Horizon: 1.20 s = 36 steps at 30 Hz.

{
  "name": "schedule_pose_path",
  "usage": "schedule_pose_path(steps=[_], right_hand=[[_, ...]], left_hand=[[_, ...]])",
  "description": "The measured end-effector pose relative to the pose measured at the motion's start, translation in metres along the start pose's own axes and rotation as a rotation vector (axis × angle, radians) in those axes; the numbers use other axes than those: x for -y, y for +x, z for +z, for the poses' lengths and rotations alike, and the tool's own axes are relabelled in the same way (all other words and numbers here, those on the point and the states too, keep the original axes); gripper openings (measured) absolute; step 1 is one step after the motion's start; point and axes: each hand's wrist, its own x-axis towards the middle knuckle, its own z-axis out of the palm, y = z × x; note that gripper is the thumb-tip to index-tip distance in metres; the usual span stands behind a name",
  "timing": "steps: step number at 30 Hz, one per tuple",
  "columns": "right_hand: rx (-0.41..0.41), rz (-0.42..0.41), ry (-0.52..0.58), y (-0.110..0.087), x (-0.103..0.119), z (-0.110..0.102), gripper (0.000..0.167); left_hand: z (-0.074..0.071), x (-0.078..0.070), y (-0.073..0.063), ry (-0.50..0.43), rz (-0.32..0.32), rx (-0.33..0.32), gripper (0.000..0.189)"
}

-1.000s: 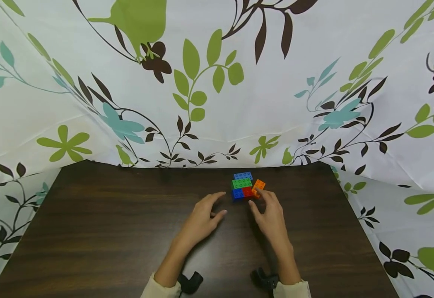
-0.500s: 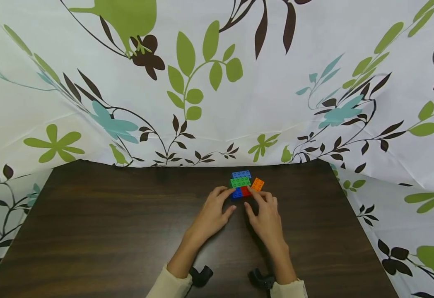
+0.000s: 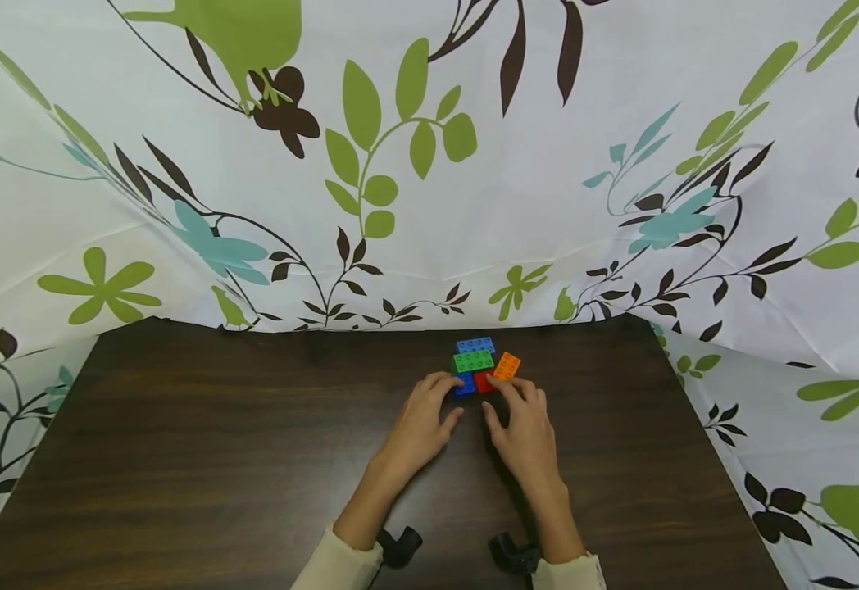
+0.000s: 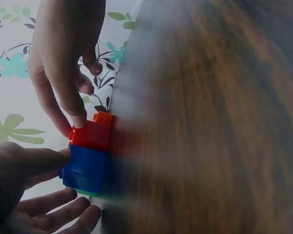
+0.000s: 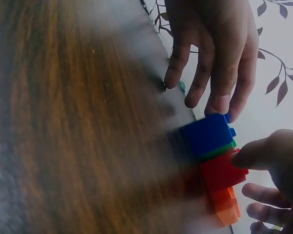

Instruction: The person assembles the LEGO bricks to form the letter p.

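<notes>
A dark blue brick (image 3: 465, 384) and a red brick (image 3: 484, 381) lie side by side on the dark table, in front of a green brick (image 3: 473, 361). My left hand (image 3: 416, 426) reaches the blue brick with a fingertip, its other fingers spread loosely beside it. My right hand (image 3: 527, 428) has a fingertip on the red brick, thumb held apart. The left wrist view shows the blue brick (image 4: 87, 169) under a left fingertip and the red brick (image 4: 93, 134) under right fingertips. In the right wrist view, an orange brick (image 5: 225, 207) adjoins the red one.
A lighter blue brick (image 3: 475, 345) lies behind the green one, close to the far edge of the table (image 3: 215, 426). The orange brick (image 3: 506, 365) sits angled at the right. A leaf-patterned white cloth (image 3: 437, 205) rises behind the table.
My left hand has moved forward and right to the blue brick. My right hand's fingertip has shifted left from the orange brick to the red one. The head view has shifted slightly.
</notes>
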Motion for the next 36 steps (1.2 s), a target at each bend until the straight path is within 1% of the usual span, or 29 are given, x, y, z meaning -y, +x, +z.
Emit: schedule_pose_path(steps=[6, 9, 11, 14, 21, 24, 27, 30, 33, 36], right_hand=[[-0.013, -0.003, -0.002, -0.001, 0.001, 0.000, 0.043], [-0.025, 0.001, -0.006, -0.001, 0.001, 0.001, 0.045], [-0.028, 0.008, -0.009, -0.002, 0.001, 0.002, 0.046], [-0.025, 0.012, -0.011, -0.002, 0.001, 0.002, 0.047], [-0.012, 0.029, 0.005, -0.002, 0.002, 0.003, 0.045], [-0.004, 0.041, 0.012, -0.001, 0.001, 0.002, 0.043], [0.003, 0.047, 0.024, 0.000, 0.000, 0.001, 0.043], [0.003, 0.042, 0.033, 0.000, 0.000, 0.001, 0.042], [-0.004, 0.029, 0.043, 0.000, 0.000, 0.002, 0.042], [-0.014, 0.005, 0.056, 0.001, -0.002, 0.003, 0.048]], left_hand=[[-0.005, 0.003, -0.002, -0.034, 0.000, -0.025, 0.027], [-0.007, 0.006, -0.002, -0.045, 0.004, -0.042, 0.025], [-0.009, 0.007, -0.002, -0.056, 0.011, -0.050, 0.025], [-0.011, 0.009, -0.002, -0.074, 0.004, -0.057, 0.025], [-0.017, 0.014, -0.001, -0.069, 0.007, -0.070, 0.029], [-0.019, 0.015, -0.002, -0.093, -0.003, -0.056, 0.032], [-0.021, 0.018, -0.003, -0.104, 0.003, -0.049, 0.041], [-0.023, 0.021, -0.003, -0.138, -0.009, -0.034, 0.045], [-0.025, 0.023, -0.002, -0.146, -0.044, -0.008, 0.042], [-0.027, 0.023, -0.002, -0.147, -0.078, 0.027, 0.036]])
